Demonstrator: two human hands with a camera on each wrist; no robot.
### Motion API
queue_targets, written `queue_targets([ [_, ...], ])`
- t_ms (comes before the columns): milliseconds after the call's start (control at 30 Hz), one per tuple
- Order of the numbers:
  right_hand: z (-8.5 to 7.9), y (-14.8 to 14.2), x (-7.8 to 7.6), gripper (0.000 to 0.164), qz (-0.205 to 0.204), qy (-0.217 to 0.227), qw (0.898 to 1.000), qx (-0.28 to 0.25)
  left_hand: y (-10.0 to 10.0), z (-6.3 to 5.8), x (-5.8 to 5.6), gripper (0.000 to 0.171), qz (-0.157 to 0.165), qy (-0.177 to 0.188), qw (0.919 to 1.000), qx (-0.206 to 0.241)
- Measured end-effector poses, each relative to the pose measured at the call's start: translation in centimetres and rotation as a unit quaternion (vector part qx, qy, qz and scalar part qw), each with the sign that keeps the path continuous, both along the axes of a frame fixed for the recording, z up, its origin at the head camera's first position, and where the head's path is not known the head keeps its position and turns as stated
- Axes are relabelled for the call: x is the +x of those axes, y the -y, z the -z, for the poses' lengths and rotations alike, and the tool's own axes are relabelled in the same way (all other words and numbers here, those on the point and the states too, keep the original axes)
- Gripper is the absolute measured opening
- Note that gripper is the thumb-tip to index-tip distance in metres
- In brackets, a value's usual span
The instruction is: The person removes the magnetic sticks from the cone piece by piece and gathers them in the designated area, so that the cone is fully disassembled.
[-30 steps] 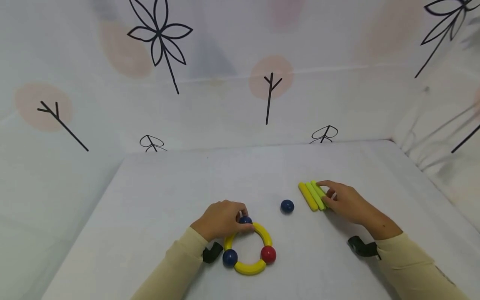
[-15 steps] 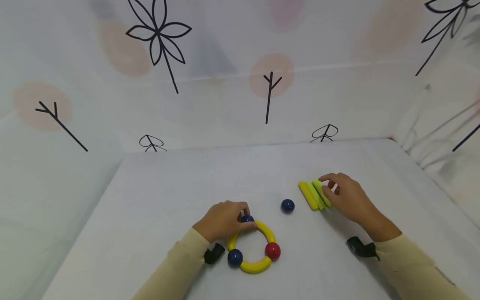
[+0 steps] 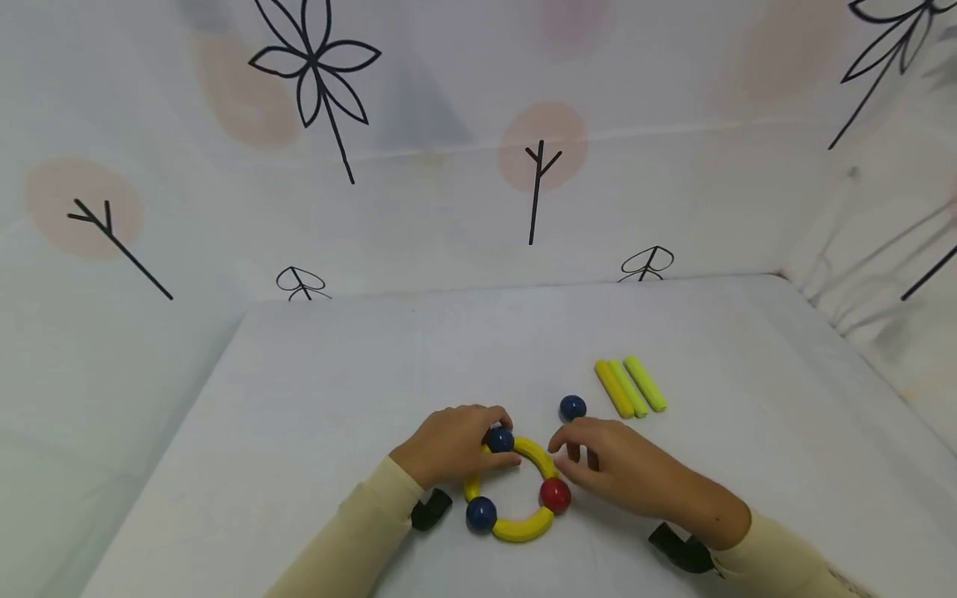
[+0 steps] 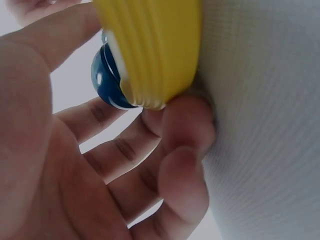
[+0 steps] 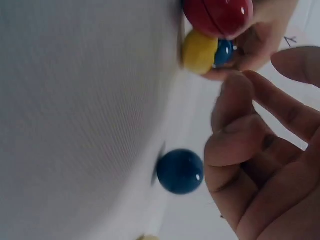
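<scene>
My right hand [image 3: 616, 465] has left the sticks [image 3: 627, 388], empty, with the end stick [image 3: 645, 384] now apart from the other two; that puts both hands at the ring [image 3: 523, 530], shifted slightly rightward on the table [image 3: 374, 357]. My left hand [image 3: 452, 444] pinches the ring's far blue ball [image 3: 499, 439]. My right, fingers bent and thumb parted from forefinger, is beside the red ball [image 3: 555, 496], the loose ball [image 3: 572, 407] just beyond.

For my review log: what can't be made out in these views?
Head: most of the leftmost yellow arc, behind the left hand.
Left wrist: rest of the yellow piece, cut by the top edge.
Right wrist: what the pale yellow thing is, cut by the bottom edge.
</scene>
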State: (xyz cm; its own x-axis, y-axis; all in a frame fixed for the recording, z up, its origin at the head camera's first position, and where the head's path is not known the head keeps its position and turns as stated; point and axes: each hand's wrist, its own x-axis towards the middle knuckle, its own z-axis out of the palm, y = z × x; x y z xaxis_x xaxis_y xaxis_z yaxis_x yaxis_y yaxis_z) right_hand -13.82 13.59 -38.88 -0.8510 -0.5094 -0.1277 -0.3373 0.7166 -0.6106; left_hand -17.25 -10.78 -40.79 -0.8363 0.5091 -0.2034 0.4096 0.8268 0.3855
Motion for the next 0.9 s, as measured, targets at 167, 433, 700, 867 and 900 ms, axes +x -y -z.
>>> queue_targets([
  [167, 0.8, 0.5, 0.3, 0.023, -0.022, 0.033, 0.999, 0.015, 0.1, -0.1, 0.1, 0.040, 0.013, -0.006, 0.9999, -0.004],
  [433, 1.2, 0.5, 0.5, 0.034, -0.068, 0.071, 0.995, 0.022, 0.1, 0.1, 0.1, 0.037, 0.015, 0.001, 0.9999, 0.001],
  [700, 1.3, 0.7, 0.6, 0.037, -0.074, 0.073, 0.994, 0.028, 0.2, 0.1, -0.1, 0.034, 0.029, -0.002, 0.9995, 0.007],
  [867, 1.3, 0.8, 0.6, 0.035, -0.070, 0.083, 0.994, 0.029, 0.3, 0.1, -0.2, 0.031, 0.029, 0.008, 0.9994, 0.016],
  [900, 1.3, 0.8, 0.5, 0.035, -0.069, 0.083, 0.994, 0.030, 0.3, 0.1, -0.2, 0.031, 0.029, 0.011, 0.9994, 0.018],
])
